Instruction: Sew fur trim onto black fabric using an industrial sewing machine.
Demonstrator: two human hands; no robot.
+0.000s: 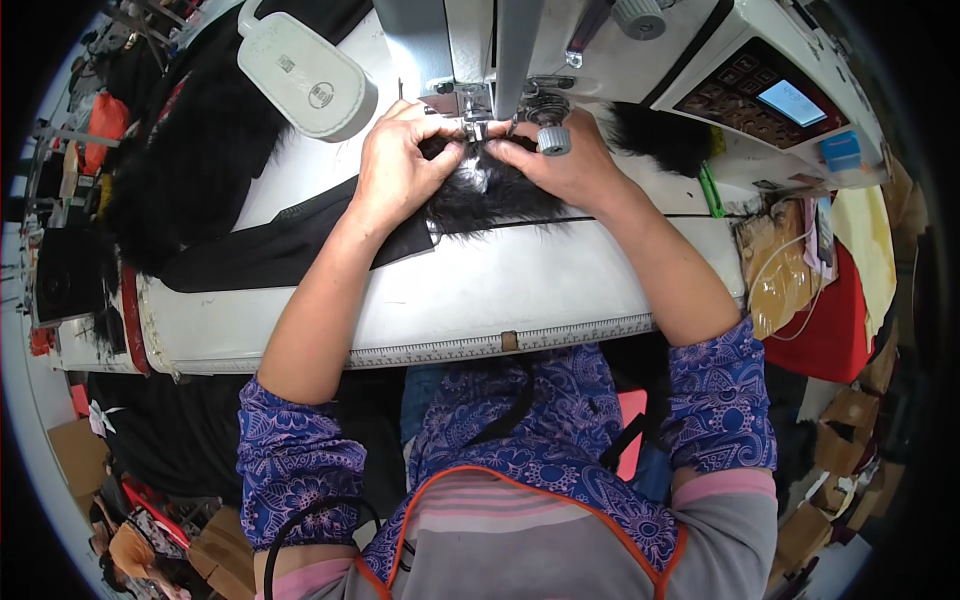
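A piece of black fur [490, 200] with a pale patch in its middle lies at the presser foot [476, 130] of a sewing machine. My left hand [405, 160] is left of the foot, thumb and fingers closed on the fur's edge. Right of the foot, my right hand [565, 165] also pinches the fur, its fingertips partly hidden by the machine. A strip of smooth black fabric [250, 255] stretches leftward from the fur, beneath my left wrist.
A pale oblong device [305, 75] stands back left, beside heaped black fabric [180, 180]. A control panel [760, 95], black fur [655, 140] and green tool [714, 190] are at right. A tape rule [430, 352] edges the table [560, 280]. People [135, 555] and boxes are lower left.
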